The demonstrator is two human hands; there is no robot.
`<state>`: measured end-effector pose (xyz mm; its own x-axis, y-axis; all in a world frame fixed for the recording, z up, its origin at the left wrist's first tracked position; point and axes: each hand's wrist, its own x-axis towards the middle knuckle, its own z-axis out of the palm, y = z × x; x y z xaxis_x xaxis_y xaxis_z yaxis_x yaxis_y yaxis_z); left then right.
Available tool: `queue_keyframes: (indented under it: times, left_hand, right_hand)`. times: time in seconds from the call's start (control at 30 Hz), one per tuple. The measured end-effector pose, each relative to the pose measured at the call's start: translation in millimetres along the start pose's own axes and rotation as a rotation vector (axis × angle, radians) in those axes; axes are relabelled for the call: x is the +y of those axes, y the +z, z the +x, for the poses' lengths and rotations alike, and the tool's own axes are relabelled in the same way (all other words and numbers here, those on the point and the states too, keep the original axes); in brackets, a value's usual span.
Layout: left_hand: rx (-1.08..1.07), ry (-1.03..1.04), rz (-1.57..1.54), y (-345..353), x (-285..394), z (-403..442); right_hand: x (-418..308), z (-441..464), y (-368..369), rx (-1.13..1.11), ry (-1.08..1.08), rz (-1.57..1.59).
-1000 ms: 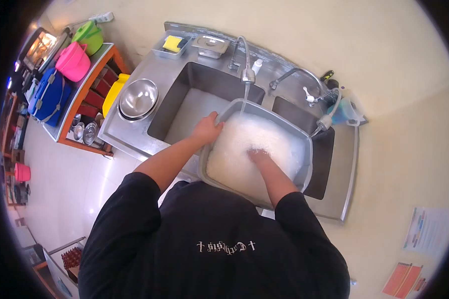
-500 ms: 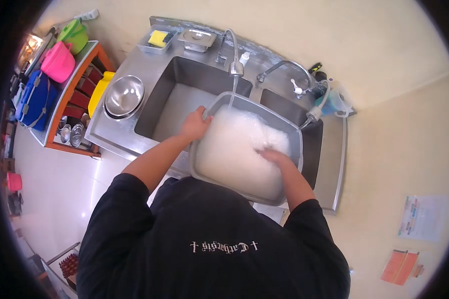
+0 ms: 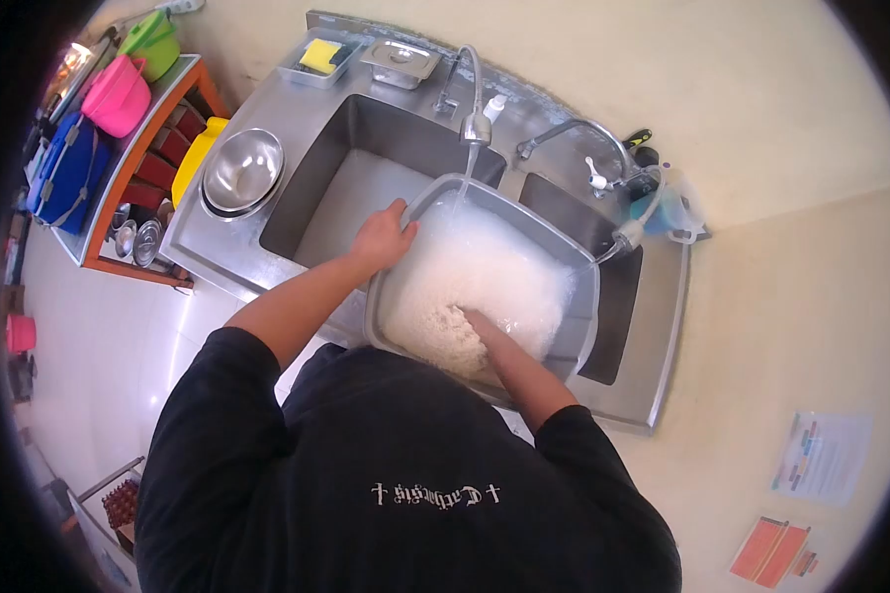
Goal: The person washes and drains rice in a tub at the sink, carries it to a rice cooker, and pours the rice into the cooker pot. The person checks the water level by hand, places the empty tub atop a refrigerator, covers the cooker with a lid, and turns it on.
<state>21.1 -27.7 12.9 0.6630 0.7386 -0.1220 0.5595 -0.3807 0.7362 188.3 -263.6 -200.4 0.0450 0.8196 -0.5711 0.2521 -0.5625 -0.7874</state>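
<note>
A large grey plastic tub [image 3: 585,341] rests across the sink, holding cloudy white water [image 3: 514,267] with pale grains that look like rice [image 3: 430,321]. My left hand [image 3: 382,239] grips the tub's left rim. Toward the near side of the tub, my right hand [image 3: 483,331] is dipped among the grains, its fingers hidden. Water runs into the tub from the left faucet [image 3: 476,128]. The right faucet's spray head [image 3: 625,237] hangs over the tub's right edge and also lets out water.
The left sink basin [image 3: 316,212] holds whitish water. Steel bowls [image 3: 244,170] stand on the counter at left. Along the back are a container with a yellow sponge [image 3: 320,56] and a lidded steel pan [image 3: 400,64]. A rack with colourful buckets [image 3: 117,99] stands further left.
My right hand has moved left and nearer my body through the water, and a mound of grains now shows there. My left hand stays on the rim.
</note>
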Motion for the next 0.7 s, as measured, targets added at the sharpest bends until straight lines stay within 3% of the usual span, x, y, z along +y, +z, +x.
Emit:
queue_keyframes:
  times: [0.07, 0.17, 0.23, 0.3, 0.6, 0.7]
  left_hand:
    - [-0.011, 0.004, 0.031, 0, 2, 3]
    - [-0.002, 0.012, 0.068, 1, 0, 7]
    - [-0.016, 0.002, 0.096, -1, 1, 6]
    - [-0.033, -0.009, 0.127, -1, 1, 6]
    - [-0.036, 0.01, 0.065, -3, 4, 2]
    - [-0.041, 0.009, 0.053, -2, 3, 2]
  right_hand:
    - [84, 66, 20, 0.127, -0.174, -0.144]
    - [-52, 34, 18, 0.15, 0.021, -0.793]
    - [-87, 28, 13, -0.031, -0.004, -0.915]
    - [-94, 29, 7, -0.002, 0.023, -0.887]
    - [-41, -2, -56, 0.533, 0.044, -0.441]
    - [-30, -8, -71, 0.604, 0.063, -0.5]
